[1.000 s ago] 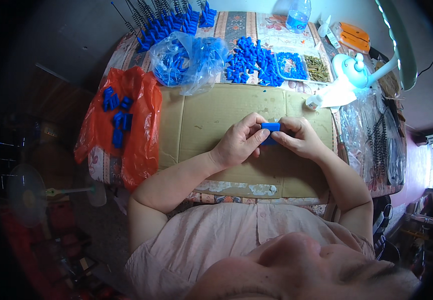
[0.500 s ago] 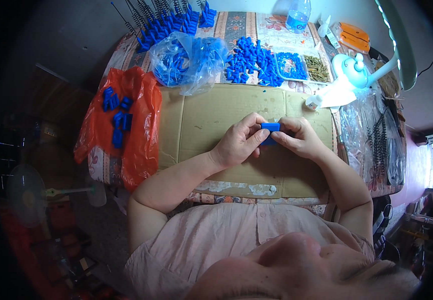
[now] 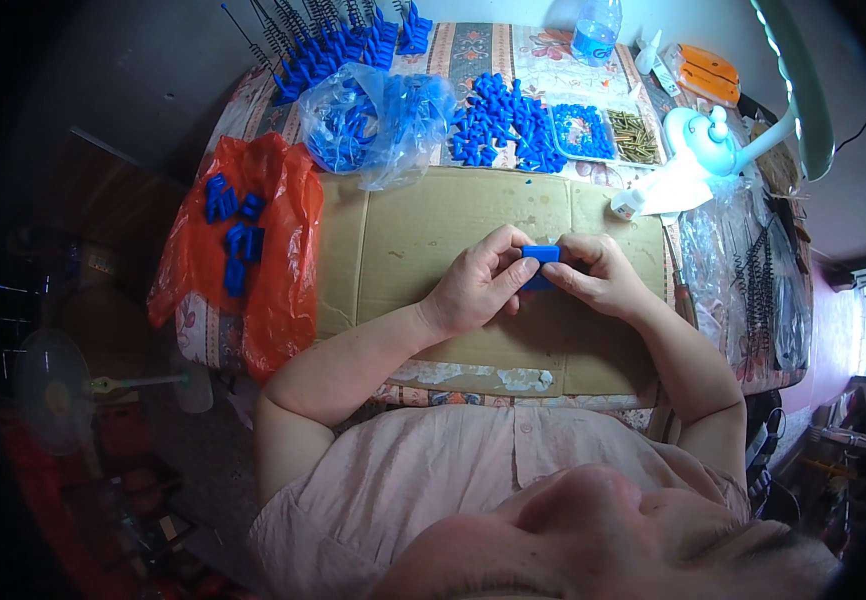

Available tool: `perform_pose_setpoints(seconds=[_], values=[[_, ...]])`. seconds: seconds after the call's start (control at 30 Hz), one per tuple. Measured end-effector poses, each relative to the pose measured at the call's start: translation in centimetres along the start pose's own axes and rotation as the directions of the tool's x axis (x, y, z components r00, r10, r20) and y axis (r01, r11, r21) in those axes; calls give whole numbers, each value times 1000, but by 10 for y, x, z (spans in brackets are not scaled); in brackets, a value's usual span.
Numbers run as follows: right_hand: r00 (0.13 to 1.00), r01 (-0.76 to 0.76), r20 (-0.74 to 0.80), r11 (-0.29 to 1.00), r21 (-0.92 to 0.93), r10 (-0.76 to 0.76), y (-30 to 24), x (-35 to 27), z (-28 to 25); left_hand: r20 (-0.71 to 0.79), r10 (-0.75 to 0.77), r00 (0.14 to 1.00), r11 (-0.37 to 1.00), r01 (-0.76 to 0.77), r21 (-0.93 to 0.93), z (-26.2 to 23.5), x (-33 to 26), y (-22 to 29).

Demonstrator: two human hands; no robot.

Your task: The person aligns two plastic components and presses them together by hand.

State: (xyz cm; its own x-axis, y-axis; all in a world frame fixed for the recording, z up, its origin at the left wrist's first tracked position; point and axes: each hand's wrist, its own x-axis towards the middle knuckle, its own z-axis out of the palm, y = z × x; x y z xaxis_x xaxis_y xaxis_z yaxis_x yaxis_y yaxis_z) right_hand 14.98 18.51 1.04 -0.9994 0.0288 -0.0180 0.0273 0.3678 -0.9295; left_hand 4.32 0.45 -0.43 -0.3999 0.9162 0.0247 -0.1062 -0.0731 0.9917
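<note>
Between my two hands is a small blue plastic block (image 3: 541,254), held above the right half of a flat cardboard sheet (image 3: 433,225). My left hand (image 3: 483,280) is closed on its left side, thumb against the near face. From the other side my right hand (image 3: 598,272) grips it too, thumb tip close to the left one. More blue plastic shows below the thumbs; the fingers hide most of its shape. Similar blue plastic pieces (image 3: 244,243) lie on a red plastic bag (image 3: 288,290) to the left.
Behind the cardboard are a clear bag of blue parts (image 3: 393,120), a pile of small blue pieces (image 3: 503,125), a tray of blue bits (image 3: 583,132) and brass-coloured pins (image 3: 634,137). A lamp (image 3: 703,140) and white bottle (image 3: 627,205) stand right. Black springs (image 3: 756,280) lie far right.
</note>
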Motion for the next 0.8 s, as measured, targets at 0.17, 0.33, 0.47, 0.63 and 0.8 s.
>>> perform_pose_setpoints(seconds=[0.17,0.33,0.47,0.63,0.8], values=[[1000,1,0,1000,13,-1,-1,0,0,39,-42,998,999,41,18,-3,-1,4],[1000,18,-22,1000,9,-18,-1,1,1,41,-45,998,999,45,14,-3,-1,4],[998,32,-49,998,44,-30,4,1,4,39,-45,998,999,45,16,-3,-1,2],[1000,-14,6,1000,8,14,1,0,0,38,-33,999,999,32,15,-3,-1,2],[998,42,-49,999,31,-40,2,2,2,37,-35,999,999,34,23,-3,0,3]])
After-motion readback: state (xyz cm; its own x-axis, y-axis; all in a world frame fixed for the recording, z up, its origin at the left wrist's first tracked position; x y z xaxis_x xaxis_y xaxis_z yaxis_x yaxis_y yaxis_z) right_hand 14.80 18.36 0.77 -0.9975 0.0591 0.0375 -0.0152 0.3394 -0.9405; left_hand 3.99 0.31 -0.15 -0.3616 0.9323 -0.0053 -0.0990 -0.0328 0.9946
